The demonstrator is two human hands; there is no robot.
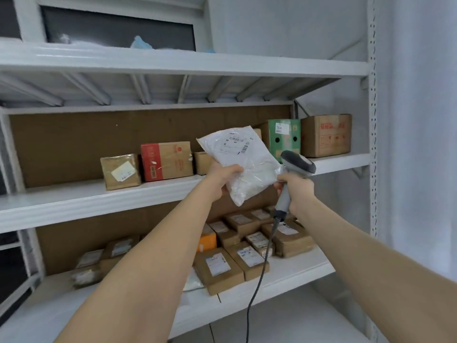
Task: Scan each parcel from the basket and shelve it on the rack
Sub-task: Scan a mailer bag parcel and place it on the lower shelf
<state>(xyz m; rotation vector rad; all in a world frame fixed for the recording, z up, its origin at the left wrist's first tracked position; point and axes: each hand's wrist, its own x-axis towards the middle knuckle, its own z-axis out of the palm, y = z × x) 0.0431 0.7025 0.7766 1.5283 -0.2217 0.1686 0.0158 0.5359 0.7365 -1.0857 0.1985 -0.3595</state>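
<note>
L hand point(223, 178) gripped white parcel point(243, 160) w/ curled fingers; R hand point(298, 190) clasped scanner point(294, 174) handle, before rack point(158, 189).

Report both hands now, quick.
Left hand: grips the white parcel, holding it up before the rack.
Right hand: grips the scanner by its handle.

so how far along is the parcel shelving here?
Done: cartons on the middle shelf of the rack, labelled boxes on the lower one. In hand: left hand holds a white bag parcel, label up; right hand grips the corded scanner beside it. Left: shelve this bag. Whether it is scanned I cannot tell; the basket is out of view, so the remaining count is unknown.
</note>
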